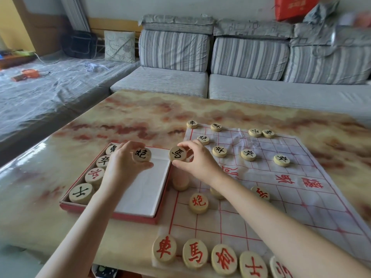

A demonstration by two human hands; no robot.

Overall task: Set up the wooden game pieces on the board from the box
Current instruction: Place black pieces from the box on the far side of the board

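Note:
A white paper board (301, 197) with red grid lines lies on the table's right half. Left of it sits a red-edged box (144, 189) with a few round wooden pieces (81, 193) along its left wall. My left hand (122, 165) hovers over the box and pinches a black-lettered piece (141, 154). My right hand (195, 157) pinches another black-lettered piece (177, 154) above the board's left edge. Black pieces (248, 154) stand at the board's far side. Red pieces (194, 253) line its near edge. A short stack of pieces (180, 181) stands by the box.
The marbled table (140, 121) holds everything. A grey striped sofa (220, 77) runs behind it, with a covered bench (50, 93) to the left. A red bag (291, 9) sits on the sofa back at the far right.

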